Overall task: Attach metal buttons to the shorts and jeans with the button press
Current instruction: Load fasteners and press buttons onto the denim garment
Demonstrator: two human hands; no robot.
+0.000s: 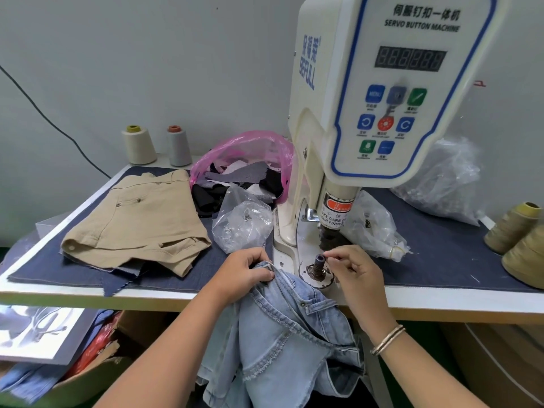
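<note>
Two hands work at the foot of the button press. The right hand has its thumb and forefinger pressed together at the top of the lower die post, apparently pinching a small button part (too small to make out). At about nine o'clock from the post, the left hand has its fingers curled round the waistband of the light-blue jeans, which hang off the table's front edge, toward six o'clock.

The denim looks soft and floppy but fairly heavy — it will likely drag downward, so the stiffer, doubled waistband seems the right place to grip. The button part would be light, hard and easy to drop.

Further out, at ten o'clock, the tan shorts lie flat on the table.

The machine reads "SERVO BUTTON MACHINE" and "BEFULL", with Chinese characters above — a "MENU" key too. The ram label shows "WARN…" and "TAKE CARE… YOUR FINGER".
</note>
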